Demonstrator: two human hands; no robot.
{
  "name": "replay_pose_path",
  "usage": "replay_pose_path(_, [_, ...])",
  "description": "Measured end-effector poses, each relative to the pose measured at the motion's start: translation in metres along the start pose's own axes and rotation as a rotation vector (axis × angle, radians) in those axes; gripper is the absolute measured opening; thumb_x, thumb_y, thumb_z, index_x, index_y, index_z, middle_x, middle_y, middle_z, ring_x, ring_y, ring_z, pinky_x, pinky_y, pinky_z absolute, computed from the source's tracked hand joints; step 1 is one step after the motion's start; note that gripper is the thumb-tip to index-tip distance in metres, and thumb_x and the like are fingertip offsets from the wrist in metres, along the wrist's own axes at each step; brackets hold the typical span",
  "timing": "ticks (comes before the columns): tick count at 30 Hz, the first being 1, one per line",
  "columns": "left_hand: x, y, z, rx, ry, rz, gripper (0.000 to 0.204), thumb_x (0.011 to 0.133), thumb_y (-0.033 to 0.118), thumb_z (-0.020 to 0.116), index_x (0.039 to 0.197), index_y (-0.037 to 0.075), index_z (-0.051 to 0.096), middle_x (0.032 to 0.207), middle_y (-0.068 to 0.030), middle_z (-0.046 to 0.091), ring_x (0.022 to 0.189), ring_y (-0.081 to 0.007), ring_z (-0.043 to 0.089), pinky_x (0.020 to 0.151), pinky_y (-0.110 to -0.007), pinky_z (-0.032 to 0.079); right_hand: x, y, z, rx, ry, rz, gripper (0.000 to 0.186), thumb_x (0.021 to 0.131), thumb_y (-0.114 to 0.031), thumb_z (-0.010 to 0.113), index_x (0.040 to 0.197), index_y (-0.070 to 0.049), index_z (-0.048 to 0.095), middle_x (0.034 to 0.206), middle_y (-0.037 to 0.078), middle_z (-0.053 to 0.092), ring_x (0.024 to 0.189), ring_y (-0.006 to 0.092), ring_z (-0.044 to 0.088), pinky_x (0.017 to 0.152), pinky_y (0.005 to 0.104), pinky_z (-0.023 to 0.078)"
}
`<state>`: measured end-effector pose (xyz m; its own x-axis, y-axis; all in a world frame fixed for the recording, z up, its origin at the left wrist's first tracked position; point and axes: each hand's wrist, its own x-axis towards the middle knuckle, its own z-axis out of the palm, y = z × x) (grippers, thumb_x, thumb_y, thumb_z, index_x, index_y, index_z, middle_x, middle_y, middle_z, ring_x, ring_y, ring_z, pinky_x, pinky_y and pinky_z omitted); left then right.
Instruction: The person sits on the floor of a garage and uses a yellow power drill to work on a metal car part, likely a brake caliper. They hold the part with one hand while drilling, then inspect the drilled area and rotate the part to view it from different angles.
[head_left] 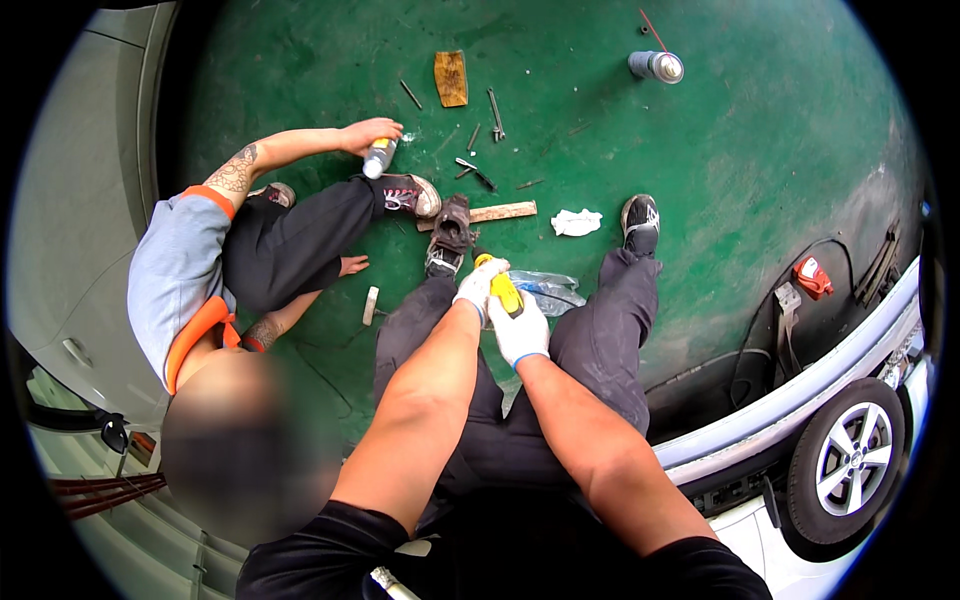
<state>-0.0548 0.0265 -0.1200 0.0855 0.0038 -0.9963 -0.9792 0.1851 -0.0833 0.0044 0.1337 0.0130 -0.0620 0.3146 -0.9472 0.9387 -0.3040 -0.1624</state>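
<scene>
One wide fisheye camera, the left of a side-by-side pair, is sitting on the person's head and is looking steeply down past the short black sleeves (310,555) at the lower edge. It is facing forward along the bare forearms (425,400), so the white-gloved hands (524,338) are falling near the centre, between the camera and the glossy green floor (720,170). The sleeves are lying close to it, the hands farther off, and the floor beyond them. The view is reaching widely sideways: a pale grey car's side panel (80,200) is bending along the left rim, and a black-tyred wheel with silver spokes (857,461) is standing at the lower right.
</scene>
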Motion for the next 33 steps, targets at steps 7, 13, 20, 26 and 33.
replay_pose_path(7, [-0.005, 0.005, 0.005, -0.031, 0.006, -0.045, 0.031, 0.086, 0.028, 0.081, 0.108, 0.008, 0.071, 0.098, -0.0077, 0.07, 0.088, -0.025, 0.067, 0.084, -0.039, 0.055, 0.004, 0.005, 0.004, 0.007, 0.032, -0.033, 0.069, 0.089, -0.053, 0.075, 0.138, -0.007, 0.063, 0.122, 0.024, 0.074, 0.114, 0.0388, 0.073, 0.098, 0.0457, 0.056])
replay_pose_path(13, [-0.004, 0.005, 0.006, -0.044, -0.014, -0.009, 0.029, 0.087, 0.028, 0.081, 0.107, 0.009, 0.071, 0.097, -0.007, 0.07, 0.088, -0.0247, 0.067, 0.084, -0.039, 0.055, 0.007, 0.007, 0.006, 0.004, 0.042, -0.03, 0.07, 0.089, -0.055, 0.074, 0.139, -0.007, 0.063, 0.122, 0.024, 0.074, 0.114, 0.0394, 0.073, 0.098, 0.0462, 0.057])
replay_pose_path(20, [-0.007, 0.005, 0.004, 0.0, -0.003, -0.023, 0.029, 0.087, 0.029, 0.081, 0.105, 0.009, 0.07, 0.096, -0.0072, 0.07, 0.086, -0.0246, 0.067, 0.082, -0.04, 0.056, 0.004, 0.004, 0.003, -0.027, 0.02, -0.023, 0.071, 0.089, -0.057, 0.072, 0.14, -0.008, 0.063, 0.123, 0.025, 0.074, 0.114, 0.0412, 0.072, 0.098, 0.0475, 0.056])
replay_pose_path(26, [-0.007, 0.012, 0.008, 0.026, -0.004, -0.038, 0.028, 0.089, 0.03, 0.078, 0.108, 0.012, 0.067, 0.095, -0.0074, 0.069, 0.085, -0.0249, 0.067, 0.08, -0.042, 0.056, 0.001, -0.006, -0.002, -0.024, 0.008, 0.014, 0.071, 0.09, -0.053, 0.075, 0.139, -0.004, 0.063, 0.124, 0.025, 0.073, 0.116, 0.0382, 0.072, 0.1, 0.044, 0.055])
replay_pose_path(33, [-0.01, 0.009, 0.007, 0.035, 0.009, -0.018, 0.03, 0.087, 0.028, 0.079, 0.11, 0.012, 0.067, 0.097, -0.0081, 0.069, 0.086, -0.0263, 0.068, 0.079, -0.044, 0.057, 0.001, -0.001, -0.003, -0.034, -0.006, 0.013, 0.072, 0.089, -0.056, 0.073, 0.14, -0.005, 0.062, 0.123, 0.025, 0.074, 0.115, 0.0398, 0.072, 0.099, 0.0456, 0.056])
